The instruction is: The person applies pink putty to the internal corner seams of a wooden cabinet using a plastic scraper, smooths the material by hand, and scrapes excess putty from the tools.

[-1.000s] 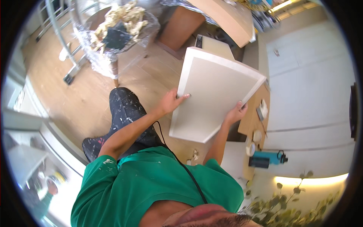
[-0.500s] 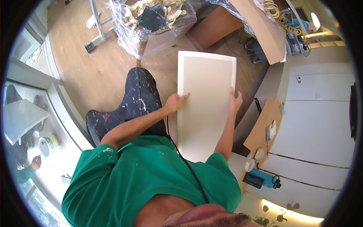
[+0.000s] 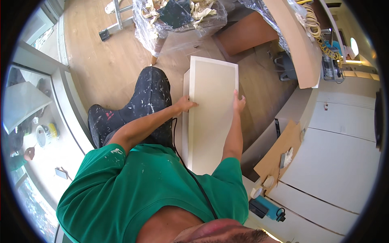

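While I am gripping the cream panel (image 3: 212, 113) lengthwise, left hand (image 3: 186, 104) and right hand (image 3: 239, 101) clasping opposite edges (previously tilted), it is squaring up above the wooden floor (image 3: 101, 69).

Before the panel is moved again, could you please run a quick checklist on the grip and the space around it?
1. Left hand on the left edge of the white panel: ok.
2. Right hand on the right edge: ok.
3. Hands level with each other: ok.
4. Black cable hangs close by the panel's lower left edge: not ok, could snag.
5. Plastic-wrapped furniture sits just beyond the far end: not ok, tight.
6. What the panel's near end rests on: cannot tell, hidden by the green shirt.
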`<state>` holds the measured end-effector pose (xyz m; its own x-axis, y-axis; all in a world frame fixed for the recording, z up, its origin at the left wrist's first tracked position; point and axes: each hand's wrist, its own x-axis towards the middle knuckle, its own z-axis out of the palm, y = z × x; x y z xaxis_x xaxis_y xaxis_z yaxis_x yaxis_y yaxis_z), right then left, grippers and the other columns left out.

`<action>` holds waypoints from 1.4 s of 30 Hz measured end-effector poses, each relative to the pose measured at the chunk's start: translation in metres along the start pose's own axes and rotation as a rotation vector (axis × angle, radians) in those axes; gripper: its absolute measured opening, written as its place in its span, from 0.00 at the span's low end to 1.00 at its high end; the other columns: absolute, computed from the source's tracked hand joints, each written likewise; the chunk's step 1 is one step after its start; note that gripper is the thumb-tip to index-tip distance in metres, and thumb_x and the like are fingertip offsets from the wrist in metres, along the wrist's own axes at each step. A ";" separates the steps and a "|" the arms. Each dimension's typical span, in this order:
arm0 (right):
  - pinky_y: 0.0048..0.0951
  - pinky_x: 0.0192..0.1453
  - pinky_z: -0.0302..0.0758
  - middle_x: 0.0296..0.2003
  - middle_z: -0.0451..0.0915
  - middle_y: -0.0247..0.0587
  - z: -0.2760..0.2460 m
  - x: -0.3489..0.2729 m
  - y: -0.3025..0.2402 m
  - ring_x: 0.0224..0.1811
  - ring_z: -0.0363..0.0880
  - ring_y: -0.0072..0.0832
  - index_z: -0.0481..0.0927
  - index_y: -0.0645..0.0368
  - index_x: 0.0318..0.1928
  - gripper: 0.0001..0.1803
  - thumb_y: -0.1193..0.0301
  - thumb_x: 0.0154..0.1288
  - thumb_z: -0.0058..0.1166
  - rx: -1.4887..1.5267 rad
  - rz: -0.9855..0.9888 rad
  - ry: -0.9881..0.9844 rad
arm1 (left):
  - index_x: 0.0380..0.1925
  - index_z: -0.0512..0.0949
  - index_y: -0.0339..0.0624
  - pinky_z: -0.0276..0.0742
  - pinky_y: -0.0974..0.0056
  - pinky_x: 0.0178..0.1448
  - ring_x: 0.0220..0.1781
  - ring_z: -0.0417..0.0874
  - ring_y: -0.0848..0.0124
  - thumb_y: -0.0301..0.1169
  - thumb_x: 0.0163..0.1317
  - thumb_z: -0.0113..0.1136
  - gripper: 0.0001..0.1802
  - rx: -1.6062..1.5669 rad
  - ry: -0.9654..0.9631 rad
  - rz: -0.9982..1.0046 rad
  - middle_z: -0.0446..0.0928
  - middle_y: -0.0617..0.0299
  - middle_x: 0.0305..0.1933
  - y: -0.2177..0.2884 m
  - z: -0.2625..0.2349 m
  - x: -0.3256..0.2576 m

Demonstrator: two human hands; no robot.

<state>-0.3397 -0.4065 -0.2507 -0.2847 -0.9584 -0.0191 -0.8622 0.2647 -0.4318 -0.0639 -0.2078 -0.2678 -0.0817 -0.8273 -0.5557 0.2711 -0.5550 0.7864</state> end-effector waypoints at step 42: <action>0.53 0.72 0.60 0.66 0.67 0.65 -0.073 -0.271 0.171 0.68 0.65 0.60 0.59 0.67 0.73 0.40 0.52 0.74 0.52 -0.069 -0.083 0.509 | 0.41 0.84 0.30 0.88 0.62 0.44 0.38 0.89 0.64 0.47 0.61 0.71 0.26 0.600 -0.708 -0.303 0.86 0.51 0.40 0.001 0.001 0.019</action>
<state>-0.4404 -0.0939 -0.2533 -0.3675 -0.8077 0.4611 -0.9111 0.2131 -0.3529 -0.0664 -0.2238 -0.2776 -0.6780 -0.3937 -0.6207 -0.3741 -0.5421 0.7525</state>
